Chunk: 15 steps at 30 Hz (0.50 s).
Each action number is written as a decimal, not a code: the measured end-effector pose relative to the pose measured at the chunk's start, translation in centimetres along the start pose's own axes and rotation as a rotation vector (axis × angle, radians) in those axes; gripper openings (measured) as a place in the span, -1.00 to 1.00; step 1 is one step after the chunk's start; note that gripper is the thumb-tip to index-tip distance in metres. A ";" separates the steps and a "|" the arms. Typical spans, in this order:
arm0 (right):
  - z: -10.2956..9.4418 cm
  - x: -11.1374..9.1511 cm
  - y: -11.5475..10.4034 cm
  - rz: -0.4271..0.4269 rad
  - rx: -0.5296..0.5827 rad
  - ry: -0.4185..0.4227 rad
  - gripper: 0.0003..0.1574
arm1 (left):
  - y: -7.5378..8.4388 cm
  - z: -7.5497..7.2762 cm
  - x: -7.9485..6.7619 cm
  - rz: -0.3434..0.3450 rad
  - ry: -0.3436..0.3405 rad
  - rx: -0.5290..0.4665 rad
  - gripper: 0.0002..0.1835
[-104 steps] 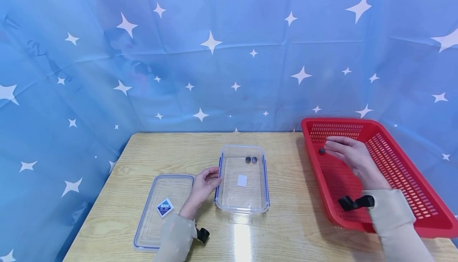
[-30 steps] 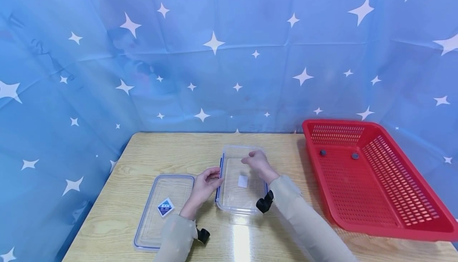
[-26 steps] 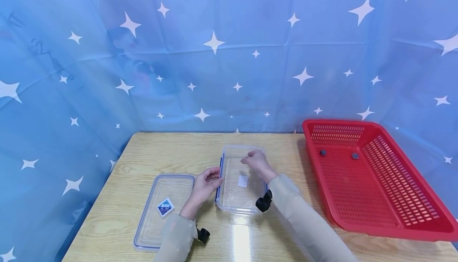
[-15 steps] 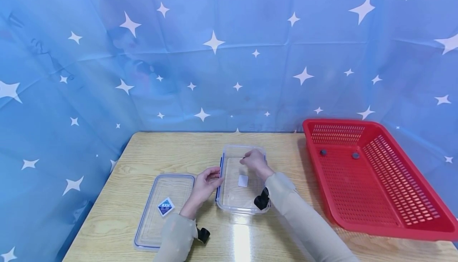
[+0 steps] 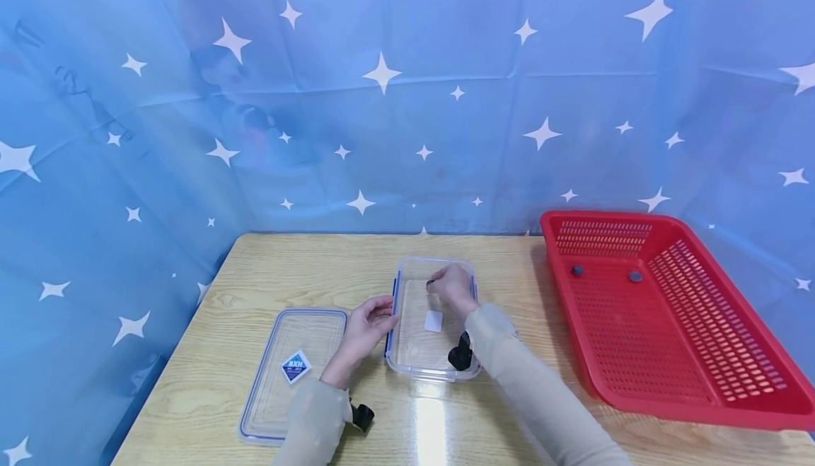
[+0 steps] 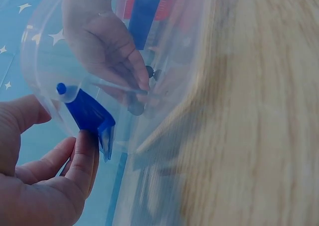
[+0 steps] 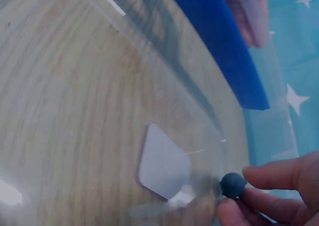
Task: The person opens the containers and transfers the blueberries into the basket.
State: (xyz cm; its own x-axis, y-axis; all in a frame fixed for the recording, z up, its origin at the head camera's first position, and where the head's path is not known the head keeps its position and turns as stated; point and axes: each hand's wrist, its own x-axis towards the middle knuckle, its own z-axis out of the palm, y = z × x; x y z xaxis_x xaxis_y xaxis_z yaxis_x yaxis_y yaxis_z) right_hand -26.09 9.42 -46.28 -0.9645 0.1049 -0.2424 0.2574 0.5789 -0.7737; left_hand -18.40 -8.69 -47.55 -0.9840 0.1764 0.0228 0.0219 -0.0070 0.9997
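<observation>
A clear plastic food container [image 5: 414, 342] with blue side latches stands mid-table. My left hand [image 5: 364, 328] holds its left side, fingers at the blue latch [image 6: 89, 111] in the left wrist view. My right hand [image 5: 453, 286] reaches inside, toward the far end. Between its thumb and fingertips it pinches a small dark ball [image 7: 233, 185], low over the container's floor. Through the wall, the left wrist view shows other dark balls [image 6: 149, 71] beside the right hand's fingers; in the head view that hand hides them. A white square [image 5: 434, 321] shows at the container's bottom.
The container's clear lid [image 5: 270, 402], blue-edged with a blue diamond label [image 5: 296, 367], lies flat on the left. A red perforated basket [image 5: 643, 346] stands on the right, holding two dark balls, one left [image 5: 576, 270] and one right [image 5: 634, 276]. A blue star-patterned curtain [image 5: 407, 134] hangs behind the table [image 5: 503, 409].
My right hand has come from inside the red basket into the clear container, and within the last second shifted only slightly. The left hand has stayed on the container's side.
</observation>
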 end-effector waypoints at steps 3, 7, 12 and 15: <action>0.3 0.1 0.1 -0.014 0.020 0.012 -0.73 | 0.3 0.1 -0.1 0.007 -0.002 0.003 -0.59; 0.7 0.3 0.2 -0.033 0.019 0.025 -0.75 | -0.8 0.0 0.3 0.021 0.017 0.007 -0.60; 0.9 0.4 0.2 -0.044 -0.008 0.030 -0.83 | -2.0 -0.1 0.6 0.024 0.027 0.022 -0.59; 1.0 0.5 0.2 -0.055 -0.033 0.025 -0.87 | -2.1 -0.1 0.6 0.036 0.023 0.033 -0.59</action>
State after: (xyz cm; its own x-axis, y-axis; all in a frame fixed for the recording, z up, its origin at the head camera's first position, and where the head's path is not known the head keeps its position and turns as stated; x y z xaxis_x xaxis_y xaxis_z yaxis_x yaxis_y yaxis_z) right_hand -26.42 8.78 -47.15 -0.9785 0.0921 -0.1846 0.2020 0.6106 -0.7657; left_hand -19.05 -8.68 -49.68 -0.9863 0.1538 0.0596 0.0634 0.0200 0.9978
